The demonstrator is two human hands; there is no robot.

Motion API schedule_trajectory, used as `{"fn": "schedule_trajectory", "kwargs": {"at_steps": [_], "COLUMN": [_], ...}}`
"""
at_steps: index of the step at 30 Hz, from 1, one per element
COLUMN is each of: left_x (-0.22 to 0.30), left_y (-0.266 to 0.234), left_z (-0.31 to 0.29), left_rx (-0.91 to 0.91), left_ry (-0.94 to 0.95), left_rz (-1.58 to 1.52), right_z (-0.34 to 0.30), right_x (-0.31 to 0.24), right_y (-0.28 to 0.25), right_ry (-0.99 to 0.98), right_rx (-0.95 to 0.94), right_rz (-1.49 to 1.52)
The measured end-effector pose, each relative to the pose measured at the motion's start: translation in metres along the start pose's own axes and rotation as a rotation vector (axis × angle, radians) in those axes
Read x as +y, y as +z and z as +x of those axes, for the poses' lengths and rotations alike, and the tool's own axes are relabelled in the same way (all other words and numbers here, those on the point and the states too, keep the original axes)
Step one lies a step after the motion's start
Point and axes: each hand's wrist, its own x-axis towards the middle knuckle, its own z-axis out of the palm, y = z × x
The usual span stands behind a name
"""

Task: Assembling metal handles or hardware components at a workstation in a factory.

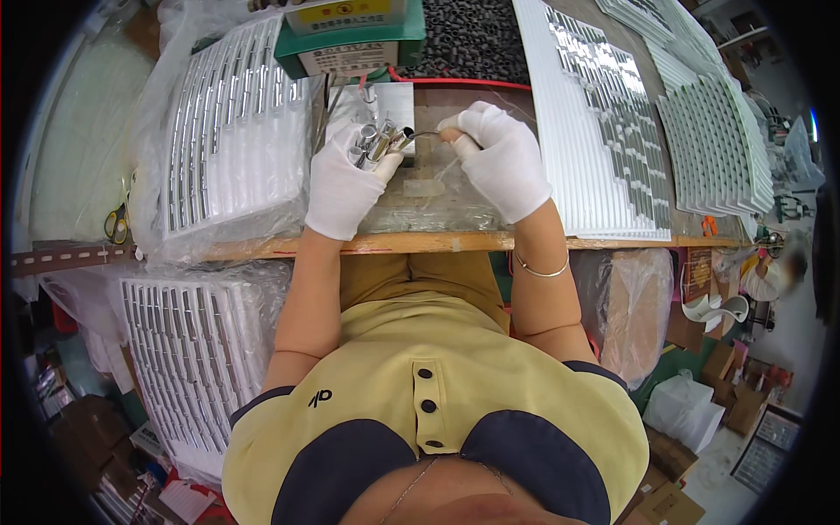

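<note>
My left hand (339, 191), in a white glove, is closed around several short, shiny metal tubes (366, 147). Their open ends point toward the right and away from me. My right hand (507, 166), gloved with bare fingertips showing, pinches a thin dark rod-like tool (426, 133). Its far end meets the end of one tube, or lies just beside it; I cannot tell whether it goes inside. Behind the left hand lies a white pad (398, 94), with another clear or shiny piece (367, 103) standing on it.
White ribbed trays with rows of chrome tubes flank my hands: a left tray (254, 166) and a right tray (569, 131). Behind are a bin of small black sleeves (472, 44) and a green box (350, 57). Scissors (116, 223) lie far left. A wooden table edge (420, 242) runs before me.
</note>
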Motion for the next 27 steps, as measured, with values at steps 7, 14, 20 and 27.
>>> {"fn": "schedule_trajectory", "kwargs": {"at_steps": [7,14,20,27], "left_x": [0.002,-0.018,-0.026,-0.030], "left_y": [0.007,-0.007,-0.015,-0.013], "left_z": [-0.006,-0.016,-0.013,-0.006], "left_rx": [0.004,0.081,0.083,0.053], "left_ry": [-0.003,-0.271,-0.349,-0.326], "left_rz": [-0.026,-0.376,-0.352,-0.327], "right_z": [0.007,0.055,0.083,0.108], "right_x": [0.027,0.073,0.078,0.077], "right_y": [-0.009,0.048,0.048,0.060], "right_ry": [0.153,0.634,0.627,0.617], "right_rx": [0.185,0.149,0.063,-0.229], "right_rz": [-0.046,-0.218,-0.325,-0.576]}}
